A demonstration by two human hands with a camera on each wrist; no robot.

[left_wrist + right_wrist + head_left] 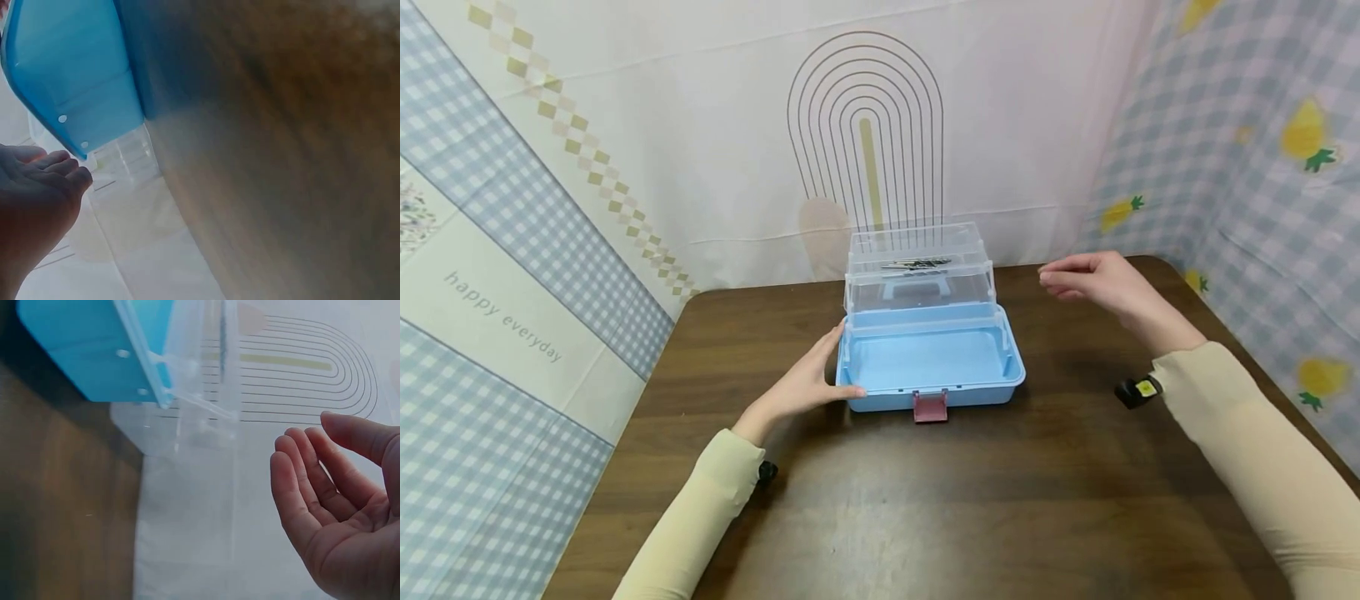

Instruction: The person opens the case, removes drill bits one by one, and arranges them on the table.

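A light blue storage box [932, 358] stands open on the table, its pink latch [930, 407] hanging at the front. Clear tiers [917, 287] rise behind its bare blue base. Several thin dark pieces [916, 264] lie in an upper tier; their kind is too small to tell. My left hand [808, 377] is at the box's left side, fingers extended along it and thumb by the front rim. To the right of the box, my right hand [1093, 282] is raised in the air, fingers loosely bent and holding nothing. In the right wrist view its palm [350, 544] faces the camera.
The dark wooden table [880, 508] extends in front of the box and to both sides. A white printed cloth [730, 150] hangs right behind the table's far edge. Checked cloth [1285, 275] hangs along the right side.
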